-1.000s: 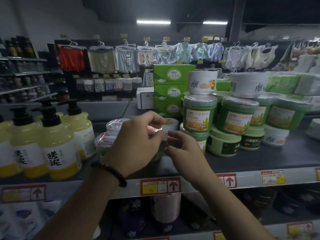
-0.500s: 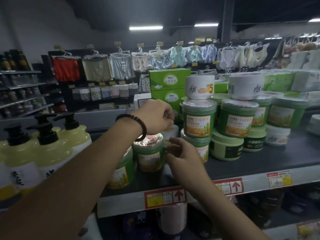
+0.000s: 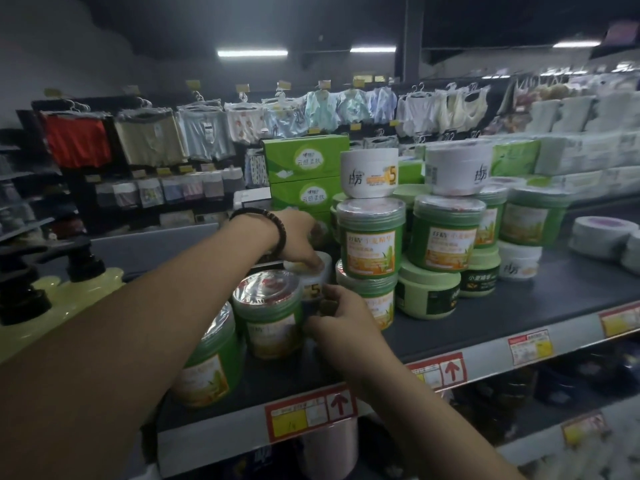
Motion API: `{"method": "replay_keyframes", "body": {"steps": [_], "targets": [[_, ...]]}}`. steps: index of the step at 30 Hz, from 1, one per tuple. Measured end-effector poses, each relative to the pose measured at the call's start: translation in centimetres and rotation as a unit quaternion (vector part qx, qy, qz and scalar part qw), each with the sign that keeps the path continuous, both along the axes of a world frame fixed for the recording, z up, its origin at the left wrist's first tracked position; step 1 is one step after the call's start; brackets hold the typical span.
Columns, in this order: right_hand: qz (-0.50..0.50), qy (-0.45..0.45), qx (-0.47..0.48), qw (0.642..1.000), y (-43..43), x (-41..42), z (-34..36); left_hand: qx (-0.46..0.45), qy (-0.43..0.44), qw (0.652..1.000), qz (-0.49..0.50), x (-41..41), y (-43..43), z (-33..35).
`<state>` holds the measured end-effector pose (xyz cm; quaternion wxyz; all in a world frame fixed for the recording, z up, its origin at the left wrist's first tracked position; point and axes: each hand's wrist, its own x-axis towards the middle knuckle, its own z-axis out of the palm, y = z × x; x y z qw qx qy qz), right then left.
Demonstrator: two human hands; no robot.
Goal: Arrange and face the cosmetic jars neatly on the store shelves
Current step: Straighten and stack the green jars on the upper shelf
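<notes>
Head view, store shelf. Over the last second the left hand [image 3: 298, 242] has left the front of the grey metal shelf [image 3: 485, 362], where both hands were working close together, and reached over the front row to a low white plastic jar [image 3: 313, 289] standing one row back. The right hand [image 3: 341, 318] has kept its place at the front. Judged from this, attention has passed from the front green jars to the white one, which is about to be turned or pulled forward.

The left hand's fingers curl down over the white jar's lid and grip it from above. The right hand's thumb and bent fingers close on the jar's lower front wall, just beside a green plastic jar with a clear foil-covered lid [image 3: 266, 306]. Neither hand is spread wide.

The white jar stands upright on the shelf, between that green jar and a two-high stack of matching green jars [image 3: 370, 240]. It is squat, broader than tall, with its axis vertical. Its printed "5" label points out toward the aisle, so it looks nearly faced already. A second green jar [image 3: 207, 368] stands nearest the shelf edge, partly hidden by the left forearm.
</notes>
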<state>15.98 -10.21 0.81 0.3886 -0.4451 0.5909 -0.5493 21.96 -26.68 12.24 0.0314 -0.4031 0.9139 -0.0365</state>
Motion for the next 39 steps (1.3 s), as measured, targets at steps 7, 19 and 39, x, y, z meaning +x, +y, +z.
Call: {"method": "replay_keyframes", "body": {"steps": [7,19,39], "targets": [[-0.008,-0.044,-0.007,0.999,-0.5,0.2,-0.7,0.058,-0.064,0.996,0.016,-1.2,-1.8,-1.2],[0.008,-0.075,0.005,0.997,-0.4,0.2,-1.2,0.049,-0.086,0.995,-0.003,-2.0,-4.2,-2.9],[-0.014,-0.081,-0.026,0.996,0.3,0.1,-0.8,0.032,-0.031,0.999,-0.001,-1.7,-4.2,-2.5]]}}
